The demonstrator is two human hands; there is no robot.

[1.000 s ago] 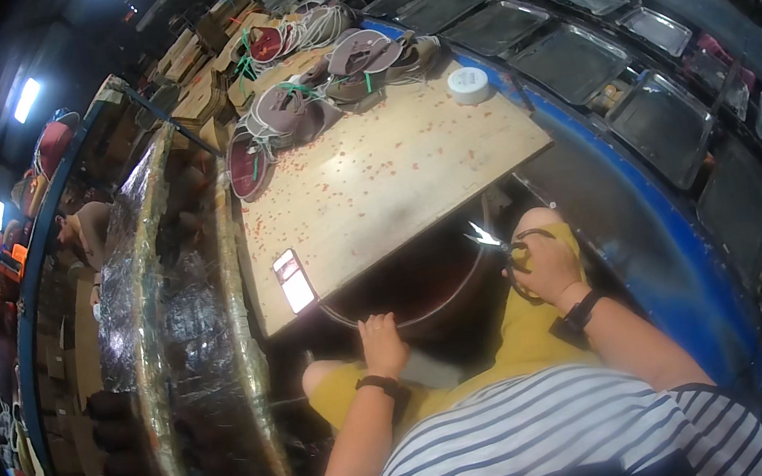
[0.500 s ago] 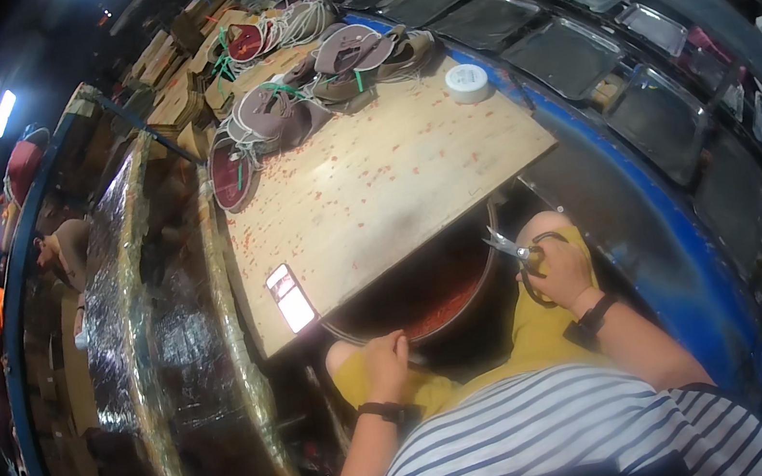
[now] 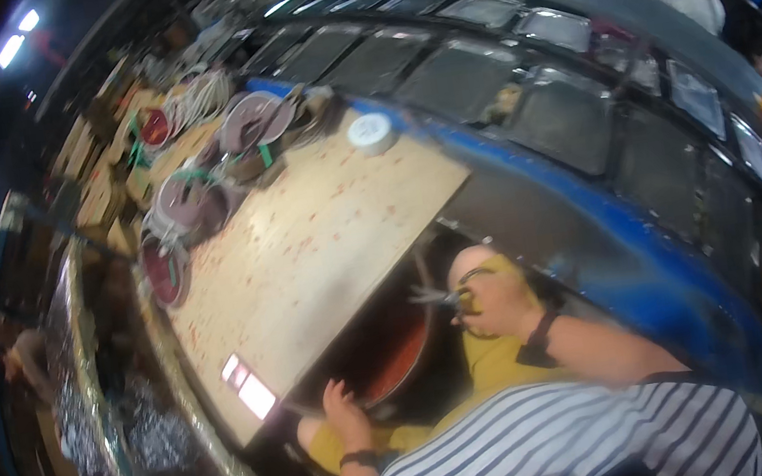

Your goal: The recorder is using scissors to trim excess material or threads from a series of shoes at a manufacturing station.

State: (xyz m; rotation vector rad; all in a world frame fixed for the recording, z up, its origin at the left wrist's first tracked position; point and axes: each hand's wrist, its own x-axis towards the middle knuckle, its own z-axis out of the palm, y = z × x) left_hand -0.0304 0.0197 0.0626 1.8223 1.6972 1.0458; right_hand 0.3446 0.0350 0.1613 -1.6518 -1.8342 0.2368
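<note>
My right hand (image 3: 502, 304) is closed round the dark handles of a pair of scissors (image 3: 435, 297), held over my right knee. The metal blades point left, above a round bin (image 3: 403, 357) with red scraps in it. My left hand (image 3: 346, 416) is raised by the board's front edge with its fingers apart and nothing visible in them. Close to it, a phone with a lit screen (image 3: 254, 394) lies on the pale wooden board (image 3: 305, 249). Red bits are scattered over that board. Motion blurs both hands somewhat.
Several mauve and red shoes (image 3: 191, 204) with laces are piled at the board's far left. A round white tub (image 3: 371, 133) stands at its far corner. On the right runs a conveyor with dark trays (image 3: 569, 119) behind a blue edge (image 3: 593, 218). Foil-wrapped rails (image 3: 192, 401) stand left.
The view has swung right, so the board and shoes sit further left in it. My left hand has come up off my thigh and its fingers have opened. The scissors stay in my right hand.
</note>
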